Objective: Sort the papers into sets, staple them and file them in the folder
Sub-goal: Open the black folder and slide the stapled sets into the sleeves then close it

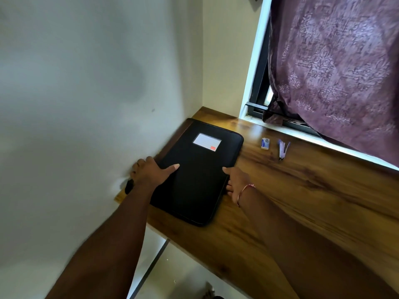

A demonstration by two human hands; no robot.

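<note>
The closed black folder lies flat on the desk. The left hand and right hand grip its opposite edges, thumbs on the cover, probably to shift or open it. A stapler and staple box wait right of the folder.

Both forearms were bare from wrist to the bottom edge of frame, L coming from lower left, R from lower right. Left hand, centre-left: thumbnail looked short & plain; a faint pale band on one finger nr the wall, poss. a ring, too small to be sure. A small dark shape sat by the L wrist, unclear whether it was worn. Right hand, centre: thin bangle round the wrist, copper-pink metal, loose fit, w/ a bit of red thread or cord beside it at its upper end.
</note>
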